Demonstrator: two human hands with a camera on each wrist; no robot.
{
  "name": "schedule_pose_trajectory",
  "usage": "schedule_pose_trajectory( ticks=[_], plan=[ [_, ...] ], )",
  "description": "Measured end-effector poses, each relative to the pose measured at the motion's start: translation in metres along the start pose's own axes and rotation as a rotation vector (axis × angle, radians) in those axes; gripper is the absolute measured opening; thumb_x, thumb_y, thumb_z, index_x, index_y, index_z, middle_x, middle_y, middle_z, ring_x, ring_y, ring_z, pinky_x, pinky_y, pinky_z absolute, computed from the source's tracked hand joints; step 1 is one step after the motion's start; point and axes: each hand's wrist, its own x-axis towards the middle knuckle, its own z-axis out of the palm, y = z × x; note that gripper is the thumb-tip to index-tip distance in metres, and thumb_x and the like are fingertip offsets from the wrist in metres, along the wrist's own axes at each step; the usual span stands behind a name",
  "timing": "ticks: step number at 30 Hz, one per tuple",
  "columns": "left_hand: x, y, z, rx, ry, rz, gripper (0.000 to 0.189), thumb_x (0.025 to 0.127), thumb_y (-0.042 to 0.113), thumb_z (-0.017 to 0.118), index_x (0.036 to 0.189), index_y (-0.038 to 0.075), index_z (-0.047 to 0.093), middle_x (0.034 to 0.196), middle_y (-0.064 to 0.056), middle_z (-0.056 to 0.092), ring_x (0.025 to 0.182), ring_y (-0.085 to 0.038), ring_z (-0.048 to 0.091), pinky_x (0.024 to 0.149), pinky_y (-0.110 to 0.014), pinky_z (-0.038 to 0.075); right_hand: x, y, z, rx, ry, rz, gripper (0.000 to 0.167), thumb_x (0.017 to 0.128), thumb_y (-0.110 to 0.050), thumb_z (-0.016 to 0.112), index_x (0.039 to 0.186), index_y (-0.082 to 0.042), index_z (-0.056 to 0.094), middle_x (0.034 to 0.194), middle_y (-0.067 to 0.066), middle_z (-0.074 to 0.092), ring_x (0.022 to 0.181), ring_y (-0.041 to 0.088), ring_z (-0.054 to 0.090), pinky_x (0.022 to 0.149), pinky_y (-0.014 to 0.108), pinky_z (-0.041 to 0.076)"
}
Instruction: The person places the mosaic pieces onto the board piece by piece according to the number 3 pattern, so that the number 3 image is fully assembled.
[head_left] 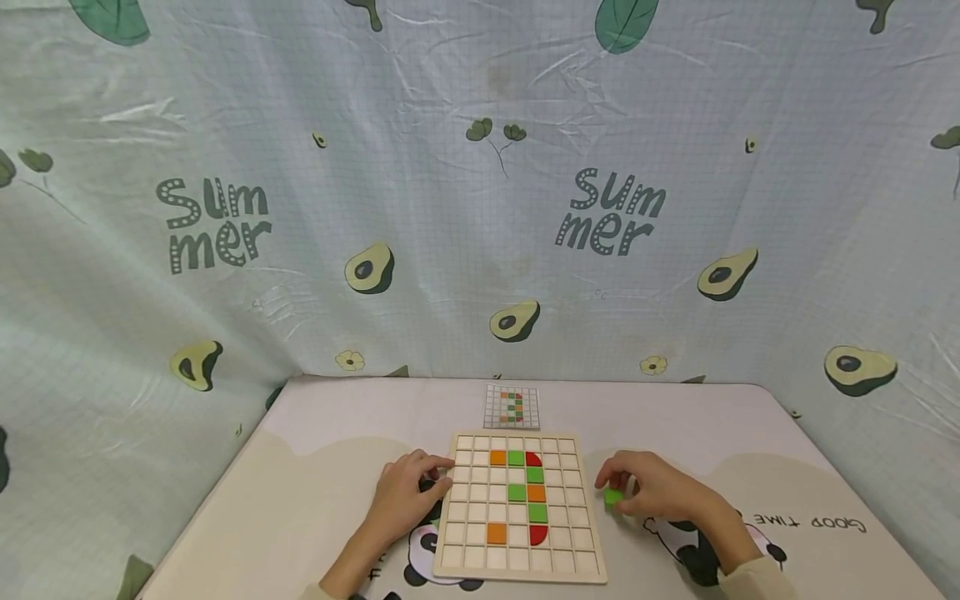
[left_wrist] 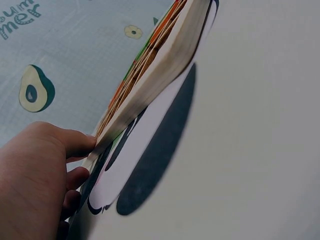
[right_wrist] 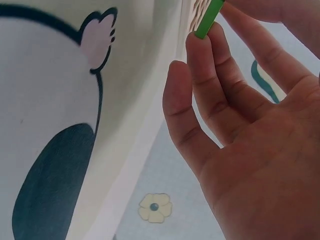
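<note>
My right hand pinches a green square tile just right of the wooden grid board. In the right wrist view the green tile shows edge-on between the thumb and fingertips. The left hand rests at the board's left edge, its index finger and thumb touching the rim. In the left wrist view a digit of the left hand meets the board's side. Orange tiles, green tiles and red rounded tiles lie in the board's cells.
Behind the board lies a small pattern card with a printed grid of coloured squares. The table has a panda-print cover. A pale curtain with avocado prints hangs behind it and at both sides.
</note>
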Motion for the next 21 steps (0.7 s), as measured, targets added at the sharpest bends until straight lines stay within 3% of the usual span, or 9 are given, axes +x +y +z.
schedule_pose_trajectory(
  ticks=[12, 21],
  plan=[
    [0.001, 0.001, -0.001, -0.001, 0.004, 0.002, 0.017, 0.089, 0.026, 0.077, 0.105, 0.024, 0.08, 0.079, 0.014, 0.059, 0.076, -0.003, 0.052, 0.072, -0.029, 0.032, 0.004, -0.019, -0.002, -0.05, -0.001, -0.042, 0.023, 0.088, -0.011, 0.076, 0.11, -0.017, 0.072, 0.097, -0.008, 0.063, 0.086, 0.003, 0.055, 0.071, 0.025, 0.049],
    [0.001, 0.0, -0.001, -0.008, -0.004, -0.007, 0.016, 0.089, 0.027, 0.077, 0.104, 0.025, 0.08, 0.079, 0.015, 0.059, 0.076, -0.002, 0.051, 0.072, -0.028, 0.031, 0.02, -0.036, 0.003, -0.086, -0.015, -0.057, 0.021, 0.087, -0.01, 0.075, 0.107, -0.017, 0.073, 0.096, -0.01, 0.061, 0.085, 0.002, 0.056, 0.073, 0.027, 0.05]
  ],
)
